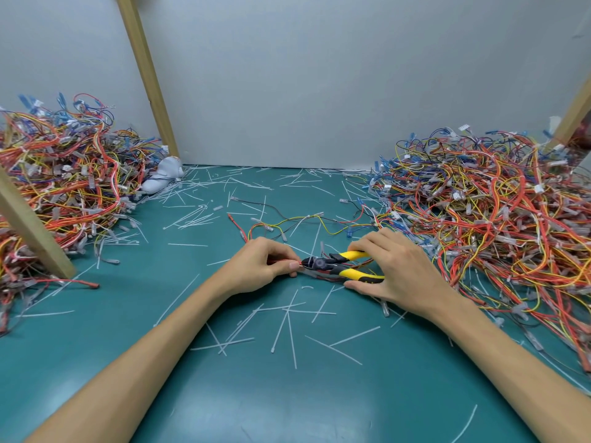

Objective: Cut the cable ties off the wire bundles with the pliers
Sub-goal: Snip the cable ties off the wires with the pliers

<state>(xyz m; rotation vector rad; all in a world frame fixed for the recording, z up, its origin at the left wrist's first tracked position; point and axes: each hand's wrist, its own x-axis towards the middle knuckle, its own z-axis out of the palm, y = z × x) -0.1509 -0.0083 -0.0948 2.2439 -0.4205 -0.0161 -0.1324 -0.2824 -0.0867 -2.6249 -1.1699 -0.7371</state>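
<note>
Left hand (pixel 259 263), right hand (pixel 395 271) bare; forearms bare to frame edge; thumbnail short.

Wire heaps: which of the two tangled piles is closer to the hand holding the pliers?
The right-hand heap of red, yellow and blue wires; it reaches the right hand gripping the yellow-handled pliers, while the left heap lies well apart.

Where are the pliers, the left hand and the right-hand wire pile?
pliers (pixel 319 263): head view, dark pivot joint.
left hand (pixel 257 263): head view, its back.
wire pile (pixel 486 219): head view, heap's middle.
</note>
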